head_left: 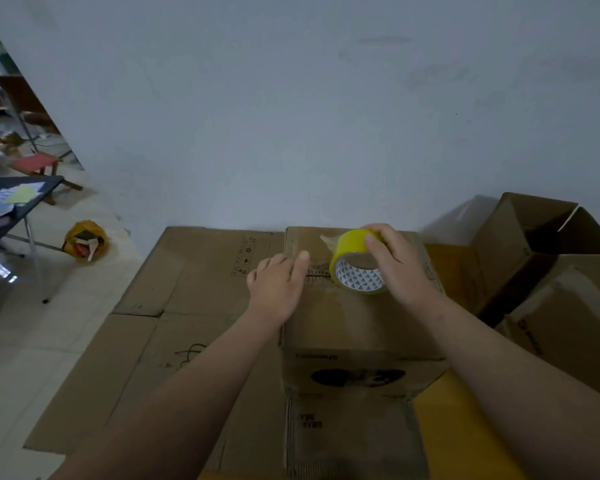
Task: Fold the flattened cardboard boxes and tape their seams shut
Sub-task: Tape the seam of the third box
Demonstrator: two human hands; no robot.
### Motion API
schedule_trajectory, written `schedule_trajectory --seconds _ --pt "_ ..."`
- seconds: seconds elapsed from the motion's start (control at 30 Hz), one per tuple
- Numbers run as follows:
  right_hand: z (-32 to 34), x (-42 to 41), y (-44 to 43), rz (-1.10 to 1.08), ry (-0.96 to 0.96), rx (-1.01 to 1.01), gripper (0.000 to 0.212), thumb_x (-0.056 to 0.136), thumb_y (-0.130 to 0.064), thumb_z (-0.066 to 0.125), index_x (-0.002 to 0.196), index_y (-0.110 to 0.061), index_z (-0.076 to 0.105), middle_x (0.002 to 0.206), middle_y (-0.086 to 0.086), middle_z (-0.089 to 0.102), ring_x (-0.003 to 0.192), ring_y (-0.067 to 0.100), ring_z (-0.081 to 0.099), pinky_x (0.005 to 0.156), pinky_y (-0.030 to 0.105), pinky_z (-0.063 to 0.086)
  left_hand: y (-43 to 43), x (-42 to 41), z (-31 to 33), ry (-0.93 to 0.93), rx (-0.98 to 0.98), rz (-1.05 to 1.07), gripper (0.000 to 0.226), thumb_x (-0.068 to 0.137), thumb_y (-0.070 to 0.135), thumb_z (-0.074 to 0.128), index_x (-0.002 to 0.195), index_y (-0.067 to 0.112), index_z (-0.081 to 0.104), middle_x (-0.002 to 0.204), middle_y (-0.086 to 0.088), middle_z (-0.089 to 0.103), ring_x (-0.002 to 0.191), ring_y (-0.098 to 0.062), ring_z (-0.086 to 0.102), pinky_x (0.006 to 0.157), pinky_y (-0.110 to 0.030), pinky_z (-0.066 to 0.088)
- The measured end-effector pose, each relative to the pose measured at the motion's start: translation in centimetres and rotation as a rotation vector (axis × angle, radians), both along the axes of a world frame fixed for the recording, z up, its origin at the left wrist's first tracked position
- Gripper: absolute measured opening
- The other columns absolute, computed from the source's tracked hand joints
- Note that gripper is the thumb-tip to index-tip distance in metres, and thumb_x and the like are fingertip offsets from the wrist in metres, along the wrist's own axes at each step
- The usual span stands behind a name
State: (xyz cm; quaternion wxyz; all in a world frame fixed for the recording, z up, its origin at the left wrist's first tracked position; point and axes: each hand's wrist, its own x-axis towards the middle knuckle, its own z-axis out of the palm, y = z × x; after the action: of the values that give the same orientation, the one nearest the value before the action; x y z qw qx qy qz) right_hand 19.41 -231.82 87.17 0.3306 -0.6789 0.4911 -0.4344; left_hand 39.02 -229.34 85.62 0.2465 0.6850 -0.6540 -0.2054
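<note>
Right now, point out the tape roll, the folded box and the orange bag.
tape roll [350,243]: head view, yellow outer band.
folded box [347,317]: head view, bare top face.
orange bag [84,239]: head view, its front side.

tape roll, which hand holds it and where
Right hand grips the tape roll by its outer rim; left hand rests flat on the box, empty.

pale tiled floor [32,341]; flattened cardboard [194,271] lies on it; yellow bag [85,240] too
</note>
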Motion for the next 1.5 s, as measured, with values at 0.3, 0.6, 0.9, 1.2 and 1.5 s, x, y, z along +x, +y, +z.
schedule_trajectory --seconds 0.3,0.6,0.9,1.2,1.5 --pt "0.0 0.1 0.4 0.029 0.048 -0.038 0.017 0.100 -0.028 0.050 0.115 -0.023 0.054 0.110 -0.002 0.058 0.100 -0.002 0.052 0.077 0.003 0.037 -1.8 -2.7 4.1 0.724 0.231 0.066 0.028 0.090 0.030 0.064 0.092 0.002 0.067 0.087 -0.004 0.066 0.080 -0.015 0.060 0.073 -0.024 0.048" --pt "1.5 0.2 1.5 -0.040 -0.460 0.149 0.055 0.069 -0.064 0.063 0.077 -0.010 0.055 0.069 -0.002 0.060 0.076 0.018 0.057 0.072 0.033 0.043 -0.6 -2.1 5.5 0.918 0.120 0.156 0.021 0.095 0.007 0.054 0.074 0.007 0.053 0.074 -0.009 0.062 0.064 -0.015 0.063 0.058 -0.021 0.057" --pt "7.7 -2.1 -1.6 0.014 0.267 0.048 0.019 0.092 -0.038 0.058 0.090 -0.020 0.053 0.085 0.002 0.059 0.078 0.018 0.055 0.061 0.026 0.039 -0.3 1.6 6.6 0.899 -0.037 0.331 0.017 0.095 0.008 0.056 0.078 0.005 0.055 0.076 -0.009 0.064 0.070 -0.017 0.064 0.059 -0.025 0.054" --pt "6.7 3.9 -2.4 0.115 0.754 -0.035 0.022 0.097 -0.033 0.046 0.090 -0.013 0.049 0.075 0.001 0.053 0.068 0.019 0.050 0.053 0.030 0.035 0.0 3.0 1.8 0.929 0.087 0.506 0.011 0.099 0.009 0.045 0.094 0.002 0.051 0.098 -0.018 0.060 0.085 -0.030 0.066 0.072 -0.036 0.056" --pt "5.2 7.2 -2.5 0.075 1.024 -0.114 0.016 0.099 -0.027 0.038 0.089 -0.016 0.045 0.070 -0.003 0.045 0.070 0.020 0.051 0.058 0.030 0.039 -0.9 4.5 -1.7 1.005 0.256 0.489 0.019 0.099 0.009 0.038 0.114 0.000 0.046 0.094 -0.019 0.065 0.076 -0.034 0.068 0.062 -0.038 0.057"
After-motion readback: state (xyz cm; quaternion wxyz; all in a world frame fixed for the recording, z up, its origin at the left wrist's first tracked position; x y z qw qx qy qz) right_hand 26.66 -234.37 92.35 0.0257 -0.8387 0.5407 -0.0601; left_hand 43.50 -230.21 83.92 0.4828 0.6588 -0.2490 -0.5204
